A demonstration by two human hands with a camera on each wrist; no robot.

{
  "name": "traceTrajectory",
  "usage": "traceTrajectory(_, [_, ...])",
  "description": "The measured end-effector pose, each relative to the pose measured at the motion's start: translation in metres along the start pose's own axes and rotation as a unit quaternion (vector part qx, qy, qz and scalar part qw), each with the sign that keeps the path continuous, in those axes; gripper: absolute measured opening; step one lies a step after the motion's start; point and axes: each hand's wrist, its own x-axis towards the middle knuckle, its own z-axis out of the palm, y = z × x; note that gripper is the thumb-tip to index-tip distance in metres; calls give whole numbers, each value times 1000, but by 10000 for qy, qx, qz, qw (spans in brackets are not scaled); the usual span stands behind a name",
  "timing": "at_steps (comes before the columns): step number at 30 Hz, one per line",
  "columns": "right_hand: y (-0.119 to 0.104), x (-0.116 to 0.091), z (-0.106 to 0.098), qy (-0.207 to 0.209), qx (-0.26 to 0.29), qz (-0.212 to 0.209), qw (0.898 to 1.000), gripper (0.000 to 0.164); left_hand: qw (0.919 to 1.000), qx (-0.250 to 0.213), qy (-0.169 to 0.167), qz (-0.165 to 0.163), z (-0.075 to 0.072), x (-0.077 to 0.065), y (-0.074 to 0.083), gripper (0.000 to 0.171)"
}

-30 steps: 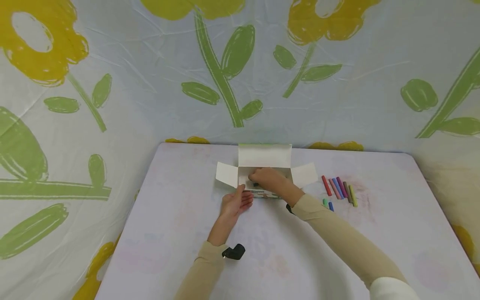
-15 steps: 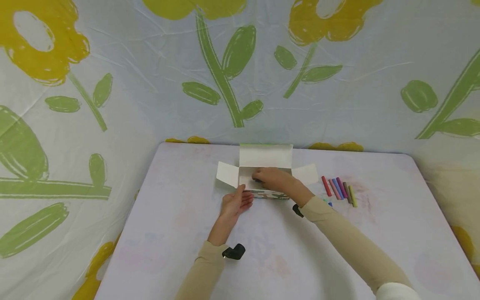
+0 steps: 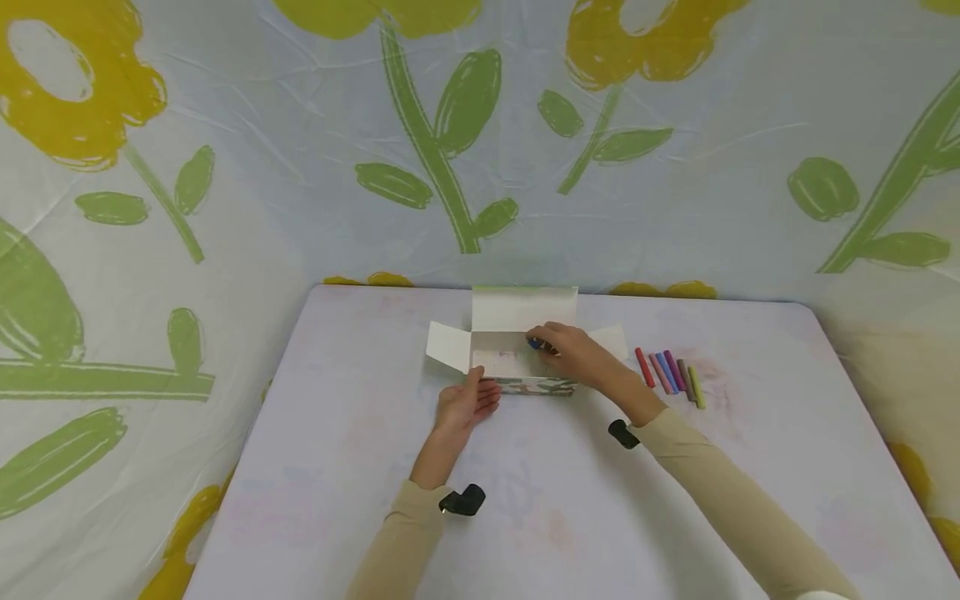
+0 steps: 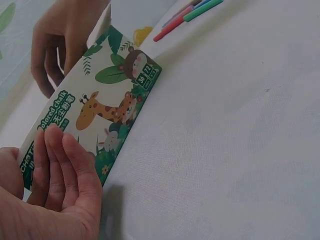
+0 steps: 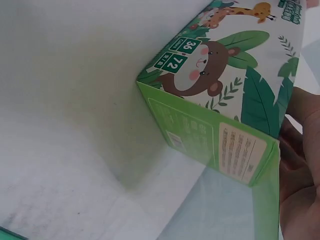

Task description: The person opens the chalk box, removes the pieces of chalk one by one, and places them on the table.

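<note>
An opened white cardboard box of colored chalk (image 3: pixel 536 386), printed with animals and leaves, stands at the back middle of the table, lid raised. My left hand (image 3: pixel 459 406) rests at its front left corner, thumb at the rim. In the left wrist view, the left hand's fingers (image 4: pixel 57 165) lie nearly straight against the printed front. My right hand (image 3: pixel 573 350) is over the box's right part and pinches a small dark blue chalk stick (image 3: pixel 534 342). The right wrist view shows the right hand (image 5: pixel 302 170) partly, behind the box's green end flap; the chalk is hidden there.
Several chalk sticks, among them a red one (image 3: pixel 644 367) and a yellow-green one (image 3: pixel 697 387), lie right of the box. A green stick (image 4: pixel 202 10) shows in the left wrist view. Side flaps (image 3: pixel 448 346) stick outward. A flower-printed cloth (image 3: pixel 675 208) hangs behind the table.
My right hand has moved rightward and up from inside the box's left part, with the blue chalk now showing at its fingertips. The left hand stays at the corner.
</note>
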Motion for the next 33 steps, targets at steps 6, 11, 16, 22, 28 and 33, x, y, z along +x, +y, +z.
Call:
traceTrajectory(6, [8,-8,-8,326,1040,402,9932,30,10000,57,-70,-15,-1,-1,1,49])
traceTrajectory(11, [10,-15,-17,749,1547,656,9829,29,9999,105,-106,-22,-1,-1,1,49])
traceTrajectory(16, [13,-24,-27,1055,1643,807,9774,31,9999,92,-63,-16,-1,-1,1,47])
traceTrajectory(22, [17,-36,-42,1315,1725,1049,9705,31,10000,64,-69,4,-1,-1,1,44])
traceTrajectory(28, [14,-49,-60,1271,2192,1259,9591,33,10000,17,-64,31,-2,-1,2,42])
traceTrajectory(33, [15,-63,-71,1240,2404,1608,9492,34,10000,37,-48,7,-2,0,0,41])
